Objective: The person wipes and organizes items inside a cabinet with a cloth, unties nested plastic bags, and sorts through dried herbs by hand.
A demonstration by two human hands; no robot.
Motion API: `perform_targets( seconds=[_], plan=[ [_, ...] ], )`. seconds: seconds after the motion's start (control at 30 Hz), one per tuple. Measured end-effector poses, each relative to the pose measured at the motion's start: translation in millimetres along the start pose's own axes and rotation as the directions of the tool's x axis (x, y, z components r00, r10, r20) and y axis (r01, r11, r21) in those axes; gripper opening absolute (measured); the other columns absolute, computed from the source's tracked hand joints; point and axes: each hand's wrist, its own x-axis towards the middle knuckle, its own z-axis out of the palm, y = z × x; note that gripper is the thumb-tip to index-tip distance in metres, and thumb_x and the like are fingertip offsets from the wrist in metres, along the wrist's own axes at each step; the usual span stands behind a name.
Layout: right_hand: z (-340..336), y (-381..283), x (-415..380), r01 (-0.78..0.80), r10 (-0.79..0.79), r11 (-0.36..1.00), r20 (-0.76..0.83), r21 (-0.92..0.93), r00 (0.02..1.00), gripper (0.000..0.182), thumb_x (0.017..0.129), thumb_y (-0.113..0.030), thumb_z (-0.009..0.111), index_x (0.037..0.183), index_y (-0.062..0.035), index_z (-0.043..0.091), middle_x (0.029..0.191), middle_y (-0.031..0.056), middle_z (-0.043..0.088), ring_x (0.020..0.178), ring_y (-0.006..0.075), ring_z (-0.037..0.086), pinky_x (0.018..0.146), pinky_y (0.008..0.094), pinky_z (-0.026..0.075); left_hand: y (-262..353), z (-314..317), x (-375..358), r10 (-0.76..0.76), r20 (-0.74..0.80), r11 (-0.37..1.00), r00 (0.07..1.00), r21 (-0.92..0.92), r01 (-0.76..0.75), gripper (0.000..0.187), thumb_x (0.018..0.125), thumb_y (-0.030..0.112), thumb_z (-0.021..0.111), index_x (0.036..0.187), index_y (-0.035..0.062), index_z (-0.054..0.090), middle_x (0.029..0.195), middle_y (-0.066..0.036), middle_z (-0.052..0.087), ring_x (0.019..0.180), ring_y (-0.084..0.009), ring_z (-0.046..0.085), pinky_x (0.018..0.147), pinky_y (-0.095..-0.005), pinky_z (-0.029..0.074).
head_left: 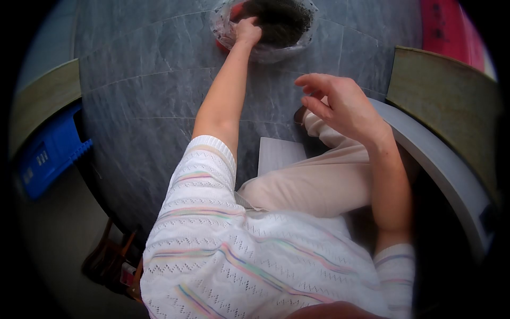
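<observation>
My left arm stretches forward, and my left hand [247,33] is closed at the left side of a bin lined with a clear plastic bag [276,55]. Its fingers curl in beside a dark, loose mass [281,24] that fills the bag; I cannot tell what they hold. Red shows through the plastic [221,47] to the left of the hand. My right hand [340,103] is raised over my bent leg, open, with loosely curved fingers and the thumb apart, holding nothing.
A grey board [280,154] lies on the dark tiled floor [149,95] by my knee. To the left are a blue plastic crate [50,149] and a brown wooden stool [109,255]. A pale curved ledge [441,159] and a red panel [451,32] are on the right.
</observation>
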Motion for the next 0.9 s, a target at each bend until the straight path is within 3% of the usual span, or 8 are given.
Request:
perform_targets(
  seconds=[0.13, 0.23, 0.37, 0.57, 0.67, 0.77, 0.8, 0.9],
  plan=[
    [-1, 0, 0, 0.004, -0.004, 1.0, 0.002, 0.004, 1.0, 0.028, 0.081, -0.016, 0.058, 0.106, -0.0038, 0.059, 0.088, 0.0159, 0.064, 0.079, 0.0312, 0.062, 0.074, 0.0378, 0.048, 12, -8, -13, 0.098, -0.011, 0.99, 0.995, 0.101, -0.096, 0.045, 0.068, 0.016, 0.054, 0.112, 0.0168, 0.062, 0.107, -0.014, 0.062, 0.101, -0.0295, 0.058, 0.092, -0.0343, 0.042],
    [-1, 0, -1, 0.003, -0.003, 1.0, -0.004, 0.006, 1.0, 0.028, 0.081, -0.016, 0.057, 0.105, -0.0036, 0.059, 0.088, 0.0161, 0.064, 0.08, 0.0313, 0.062, 0.074, 0.0379, 0.048, -8, -15, -7, 0.058, -0.137, 0.986, 0.989, -0.149, -0.078, 0.037, 0.07, 0.007, 0.051, 0.103, 0.0132, 0.066, 0.105, -0.016, 0.061, 0.101, -0.0325, 0.055, 0.092, -0.0375, 0.041],
    [0, 0, -2, 0.023, -0.023, 1.0, -0.017, 0.003, 1.0, 0.027, 0.081, -0.016, 0.057, 0.105, -0.0029, 0.059, 0.088, 0.0167, 0.064, 0.081, 0.0316, 0.062, 0.074, 0.038, 0.048, -42, -15, 0, -0.038, -0.328, 0.998, 0.944, 0.032, 0.052, 0.041, 0.069, 0.009, 0.05, 0.106, 0.0162, 0.065, 0.097, -0.016, 0.064, 0.094, -0.0312, 0.06, 0.081, -0.0372, 0.047],
    [0, 0, -2, 0.04, -0.04, 0.999, -0.012, 0.002, 0.999, 0.028, 0.08, -0.015, 0.058, 0.104, -0.0012, 0.059, 0.088, 0.018, 0.064, 0.081, 0.032, 0.062, 0.074, 0.0382, 0.048, -52, -30, 0, -0.112, -0.228, 0.966, 0.967, 0.203, 0.16, 0.034, 0.075, 0.014, 0.052, 0.106, 0.0158, 0.064, 0.094, -0.015, 0.065, 0.089, -0.0314, 0.062, 0.08, -0.0384, 0.047],
    [-1, -1, -2, 0.045, -0.045, 0.999, -0.016, -0.004, 0.999, 0.027, 0.08, -0.015, 0.058, 0.104, -0.001, 0.059, 0.087, 0.018, 0.064, 0.081, 0.0319, 0.062, 0.074, 0.038, 0.048, -50, -33, -6, -0.173, -0.016, 0.944, 0.985, 0.283, 0.17, 0.023, 0.074, 0.012, 0.055, 0.094, 0.0092, 0.065, 0.104, -0.016, 0.06, 0.095, -0.0328, 0.057, 0.083, -0.0417, 0.046],
    [-1, -1, -2, 0.052, -0.052, 0.999, -0.018, -0.005, 0.998, 0.027, 0.08, -0.014, 0.058, 0.103, -0.001, 0.059, 0.087, 0.0178, 0.064, 0.081, 0.0316, 0.062, 0.074, 0.0377, 0.048, -29, -35, -30, 0.079, 0.025, 0.83, 0.997, 0.552, -0.079, 0.022, 0.077, 0.015, 0.054, 0.094, 0.0096, 0.066, 0.121, -0.012, 0.051, 0.103, -0.0316, 0.051, 0.086, -0.0415, 0.044],
    [-1, -1, -2, 0.053, -0.053, 0.999, -0.016, -0.003, 0.998, 0.027, 0.08, -0.014, 0.058, 0.103, -0.001, 0.059, 0.087, 0.0177, 0.064, 0.081, 0.0315, 0.062, 0.073, 0.0377, 0.048, -34, -28, -31, 0.18, 0.023, 0.781, 0.983, 0.604, -0.158, 0.021, 0.078, 0.016, 0.053, 0.093, 0.0094, 0.067, 0.132, -0.01, 0.039, 0.108, -0.0311, 0.045, 0.088, -0.041, 0.043],
    [-1, -1, -2, 0.055, -0.055, 0.998, -0.014, -0.006, 0.998, 0.026, 0.08, -0.014, 0.058, 0.103, -0.0009, 0.059, 0.087, 0.0174, 0.063, 0.08, 0.0314, 0.062, 0.073, 0.0376, 0.048, -34, -25, -34, 0.337, 0.119, 0.632, 0.934, 0.706, -0.318, 0.021, 0.076, 0.017, 0.053, 0.091, 0.0095, 0.066, 0.117, -0.009, 0.055, 0.106, -0.0313, 0.051, 0.086, -0.0415, 0.045]
  ],
)
